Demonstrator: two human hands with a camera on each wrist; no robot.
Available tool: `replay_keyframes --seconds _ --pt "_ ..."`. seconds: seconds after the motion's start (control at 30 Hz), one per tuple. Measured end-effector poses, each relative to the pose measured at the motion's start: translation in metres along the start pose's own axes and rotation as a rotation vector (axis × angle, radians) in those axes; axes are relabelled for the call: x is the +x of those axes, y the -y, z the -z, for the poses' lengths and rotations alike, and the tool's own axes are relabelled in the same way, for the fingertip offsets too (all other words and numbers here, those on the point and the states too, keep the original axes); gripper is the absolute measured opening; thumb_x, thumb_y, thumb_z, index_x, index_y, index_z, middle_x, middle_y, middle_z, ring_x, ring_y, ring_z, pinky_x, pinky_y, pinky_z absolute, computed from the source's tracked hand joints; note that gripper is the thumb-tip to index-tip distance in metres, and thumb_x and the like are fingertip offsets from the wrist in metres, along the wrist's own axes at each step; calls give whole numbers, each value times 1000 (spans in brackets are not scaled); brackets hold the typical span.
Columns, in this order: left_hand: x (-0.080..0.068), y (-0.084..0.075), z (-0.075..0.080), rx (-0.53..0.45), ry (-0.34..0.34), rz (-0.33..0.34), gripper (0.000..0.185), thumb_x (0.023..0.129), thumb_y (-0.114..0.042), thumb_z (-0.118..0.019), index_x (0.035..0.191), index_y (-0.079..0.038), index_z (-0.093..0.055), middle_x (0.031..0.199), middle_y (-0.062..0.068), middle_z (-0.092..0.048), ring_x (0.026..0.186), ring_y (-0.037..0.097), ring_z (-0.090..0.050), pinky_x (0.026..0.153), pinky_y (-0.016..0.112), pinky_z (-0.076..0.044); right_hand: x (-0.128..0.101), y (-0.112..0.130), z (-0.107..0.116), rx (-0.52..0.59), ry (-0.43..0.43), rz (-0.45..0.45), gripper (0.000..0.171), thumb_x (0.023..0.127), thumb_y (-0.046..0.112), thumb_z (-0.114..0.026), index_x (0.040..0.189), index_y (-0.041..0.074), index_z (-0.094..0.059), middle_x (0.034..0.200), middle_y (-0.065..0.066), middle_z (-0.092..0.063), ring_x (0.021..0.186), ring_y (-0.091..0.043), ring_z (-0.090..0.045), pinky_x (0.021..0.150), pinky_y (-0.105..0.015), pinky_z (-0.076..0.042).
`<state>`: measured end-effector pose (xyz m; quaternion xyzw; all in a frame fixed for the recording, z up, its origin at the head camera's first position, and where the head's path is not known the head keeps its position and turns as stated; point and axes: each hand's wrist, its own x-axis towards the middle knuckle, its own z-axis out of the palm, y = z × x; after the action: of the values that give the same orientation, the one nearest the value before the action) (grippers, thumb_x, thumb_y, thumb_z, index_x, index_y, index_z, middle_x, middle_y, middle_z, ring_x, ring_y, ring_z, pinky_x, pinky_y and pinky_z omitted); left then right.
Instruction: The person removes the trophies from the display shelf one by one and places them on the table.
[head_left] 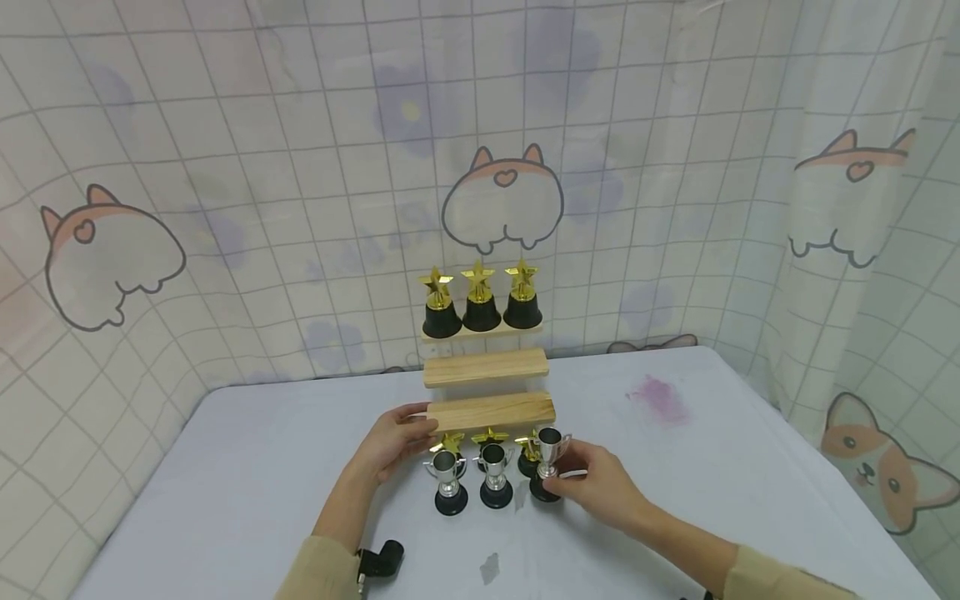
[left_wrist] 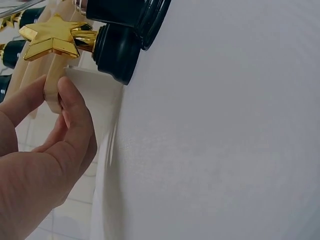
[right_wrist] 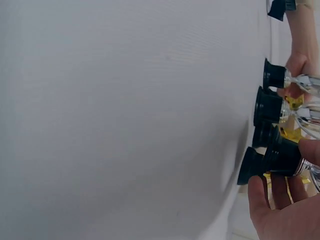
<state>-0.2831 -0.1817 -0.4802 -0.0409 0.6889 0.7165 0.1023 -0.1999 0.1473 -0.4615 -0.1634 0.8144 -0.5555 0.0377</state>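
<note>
Head view shows our right hand pinching the rightmost silver cup trophy by its stem, upright, base at the table, just below the lowest wooden step. Our left hand grips that step's left end. The step lies straight ahead of the trophy, nearer our right hand.

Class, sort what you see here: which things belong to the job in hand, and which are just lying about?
In the job:
silver cup trophy, gripped by the right hand
bottom shelf, held by the left hand
other silver cups
gold star trophies

Lying about:
black object
purple stain
</note>
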Motion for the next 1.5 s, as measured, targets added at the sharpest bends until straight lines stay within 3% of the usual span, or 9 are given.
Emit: replay_keyframes --seconds 0.27,0.77,0.97,1.23,1.5 --pt "0 1 0 -8 -14 8 57 95 -5 -72 144 8 -48 122 22 -62 93 20 -68 88 35 -61 3 -12 -7 -25 14 -1 26 83 8 -83 104 2 -69 98 -4 -72 97 -24 -68 84 -27 -60" --pt "-1 -2 -1 -6 -11 17 57 94 -4 -73 144 9 -48 124 24 -60 96 22 -69 89 35 -61 9 -11 -12 -101 35 -49 27 79 7 -86 97 6 -65 92 -1 -70 89 -19 -68 78 -24 -59" --pt "-1 -2 -1 -3 -6 13 57 94 -4 -73 144 10 -47 124 24 -61 95 21 -69 90 36 -61 12 -11 -12 -82 39 -60 26 80 5 -85 96 3 -64 91 -4 -70 89 -21 -69 79 -28 -60" --pt "-1 -3 -1 5 -15 23 58 94 -5 -74 145 8 -47 124 23 -60 94 21 -68 90 36 -61 16 -12 -12 -74 42 -83 27 80 5 -85 99 3 -65 94 -4 -71 91 -22 -70 80 -35 -61" --pt "-1 -3 -1 1 -5 27 58 94 -5 -73 145 8 -47 125 24 -59 95 22 -68 90 36 -61 12 -13 -6 -75 35 -30 35 76 1 -86 105 1 -67 98 -5 -72 96 -27 -70 88 -39 -61"
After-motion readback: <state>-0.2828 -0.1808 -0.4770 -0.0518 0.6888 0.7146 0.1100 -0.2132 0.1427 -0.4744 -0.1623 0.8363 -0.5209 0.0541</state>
